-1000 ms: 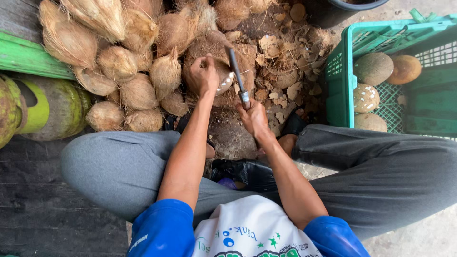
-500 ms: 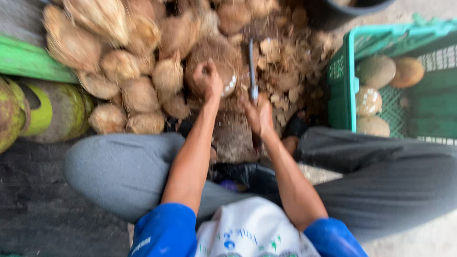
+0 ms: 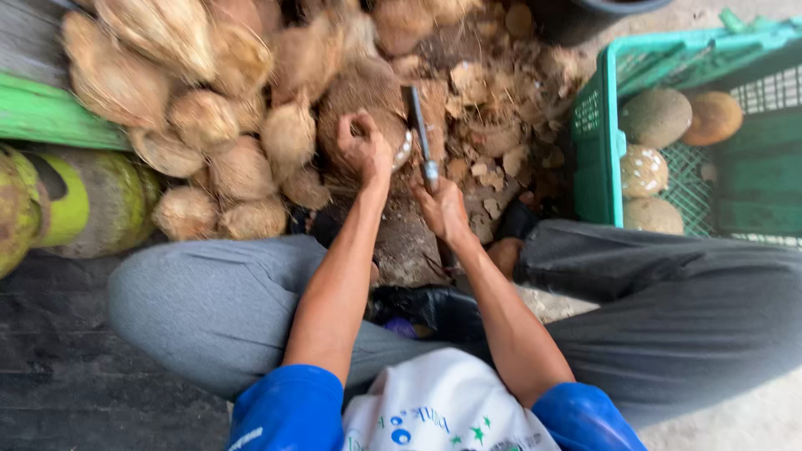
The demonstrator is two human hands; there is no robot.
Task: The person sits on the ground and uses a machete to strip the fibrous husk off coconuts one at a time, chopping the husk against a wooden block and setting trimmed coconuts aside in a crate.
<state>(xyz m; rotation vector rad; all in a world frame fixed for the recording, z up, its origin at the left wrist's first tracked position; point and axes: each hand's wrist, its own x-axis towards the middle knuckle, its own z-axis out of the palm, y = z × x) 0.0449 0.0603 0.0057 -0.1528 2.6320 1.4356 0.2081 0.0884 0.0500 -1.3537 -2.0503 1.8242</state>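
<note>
My left hand (image 3: pixel 364 150) grips a brown husked coconut (image 3: pixel 355 100) that rests on a worn wooden block (image 3: pixel 409 242) between my knees. My right hand (image 3: pixel 443 209) holds a knife (image 3: pixel 418 134) by its handle, the blade pointing away from me and lying against the coconut's right side, where white flesh shows. Both forearms reach forward over my grey trousers.
A heap of husked coconuts (image 3: pixel 209 125) lies at the left and behind. Husk chips (image 3: pixel 493 125) litter the ground at the right. A green plastic crate (image 3: pixel 597 159) at the right holds several trimmed coconuts (image 3: pixel 656 117). Green unhusked coconuts (image 3: pixel 92 200) sit at the far left.
The knife blade has swung from a slant to nearly straight ahead beside the coconut. My left hand has kept its grip on the coconut.
</note>
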